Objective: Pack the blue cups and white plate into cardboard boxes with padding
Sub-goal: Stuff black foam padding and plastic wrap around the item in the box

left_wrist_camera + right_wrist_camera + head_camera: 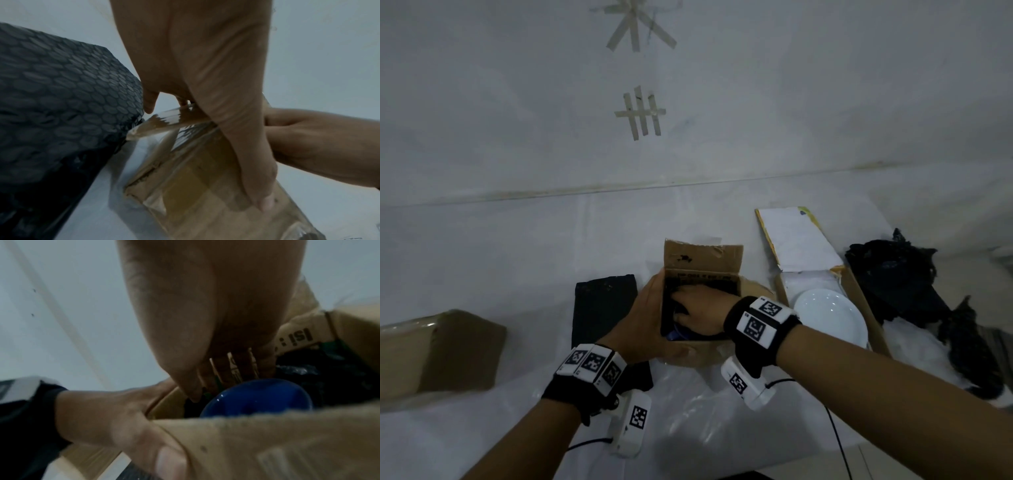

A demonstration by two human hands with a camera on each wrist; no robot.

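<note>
Progress check, roughly halfway by my read. Your right hand [698,308] is down inside the small open brown cardboard box [703,260], fingers reaching in next to a glossy blue cup [257,397] that sits low in the box against dark bubble-wrap padding [329,369]. Whether that grip is actually closed on the cup or just nudging it, I can't tell; the fingertips are hidden. Your left hand [643,318] wraps the box's left side, thumb on the near wall, holding it steady.

So at least one blue cup is in. I can't see a second one anywhere, it may be under your hand.

The round white plate [832,317] already lies in the flat open cardboard box [859,287] to the right, on white lining, nothing on top of it yet. A flat black bubble-wrap sheet [602,305] lies just left of the cup box, and a crumpled black heap [900,277] sits far right on the surface.

Left, I'd guess: top padding and closing the flaps.
</note>
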